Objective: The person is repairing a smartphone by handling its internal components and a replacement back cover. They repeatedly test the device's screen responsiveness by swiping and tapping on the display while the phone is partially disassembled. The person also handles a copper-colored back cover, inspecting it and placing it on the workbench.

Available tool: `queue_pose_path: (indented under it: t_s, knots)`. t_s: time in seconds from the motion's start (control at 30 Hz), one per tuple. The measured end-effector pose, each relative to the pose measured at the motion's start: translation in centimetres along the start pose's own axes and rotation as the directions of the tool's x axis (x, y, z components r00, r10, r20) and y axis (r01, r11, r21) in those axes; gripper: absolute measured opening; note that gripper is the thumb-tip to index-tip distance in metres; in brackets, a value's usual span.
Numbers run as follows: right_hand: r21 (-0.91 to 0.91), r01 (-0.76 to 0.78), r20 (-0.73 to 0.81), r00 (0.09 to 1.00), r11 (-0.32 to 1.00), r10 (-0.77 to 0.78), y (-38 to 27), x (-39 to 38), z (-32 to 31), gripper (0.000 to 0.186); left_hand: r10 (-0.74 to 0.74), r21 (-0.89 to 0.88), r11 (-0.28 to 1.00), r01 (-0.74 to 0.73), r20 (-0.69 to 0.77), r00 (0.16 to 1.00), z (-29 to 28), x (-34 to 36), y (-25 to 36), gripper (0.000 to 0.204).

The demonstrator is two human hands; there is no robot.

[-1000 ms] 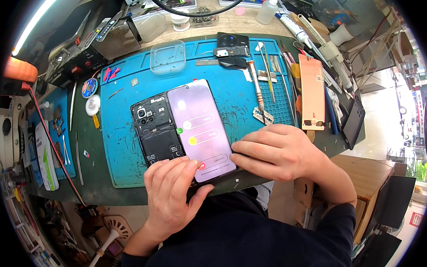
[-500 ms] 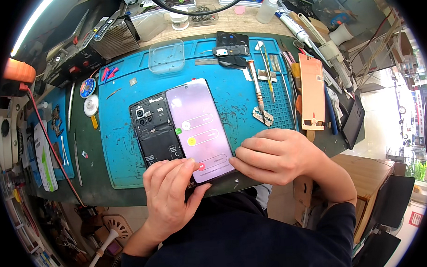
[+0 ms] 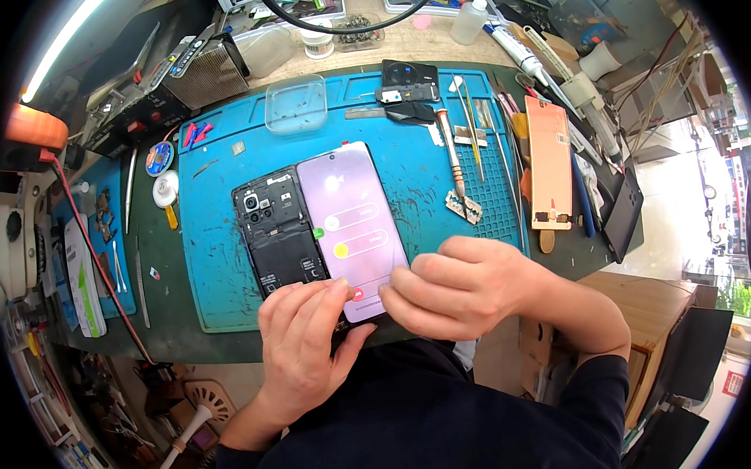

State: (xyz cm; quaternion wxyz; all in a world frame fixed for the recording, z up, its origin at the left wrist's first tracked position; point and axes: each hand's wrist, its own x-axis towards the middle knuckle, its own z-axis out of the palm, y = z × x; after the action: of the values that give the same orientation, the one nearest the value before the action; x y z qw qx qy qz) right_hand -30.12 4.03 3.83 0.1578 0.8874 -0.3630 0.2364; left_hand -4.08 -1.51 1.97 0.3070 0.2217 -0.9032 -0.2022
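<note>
An opened phone body lies back up on the blue mat, its rear cameras and dark inner parts bare. Along its right side rests a lit phone screen, pinkish purple with slider-shaped buttons. My left hand grips the lower end of the phone where body and screen meet, fingers on top and thumb at the bottom edge. Over the screen's lower right side is my right hand, its fingers curled and fingertips pinched together against the glass. Whatever those fingertips may hold is hidden.
A clear plastic box and a dismantled dark phone part sit at the mat's far side. Right of the phone lie a screwdriver-like handle, a blade, tweezers and a copper-coloured panel. A red cable runs down the left.
My right hand has slid left, so its fingertips now lie farther over the lower screen. My left hand keeps its grip on the phone. The whole view has shifted slightly.
</note>
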Motion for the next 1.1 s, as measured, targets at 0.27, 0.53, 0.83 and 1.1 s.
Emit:
queue_pose_path:
  t_s: [0.27,0.53,0.83,1.1]
  knots:
    - [0.06,0.054,-0.048,0.998,0.997,-0.051,-0.9,1.1,1.5,0.025,0.018,0.016,1.0,-0.018,0.016,1.0,0.0,-0.1,-0.1,0.08]
    - [0.029,0.106,-0.073,0.992,0.994,-0.104,-1.1,1.9,1.4,0.021,0.007,0.069,0.998,-0.008,0.013,1.0,-0.2,0.1,0.2,0.068]
    - [-0.003,0.145,-0.068,0.987,0.989,-0.145,-1.1,1.9,1.5,0.022,-0.092,0.097,0.991,0.09,0.024,0.995,-0.6,0.6,0.7,0.063]
    - [0.077,-0.061,-0.07,0.995,0.995,0.067,0.5,1.4,0.1,0.031,-0.089,0.063,0.994,0.086,0.037,0.995,-1.0,0.3,0.1,0.061]
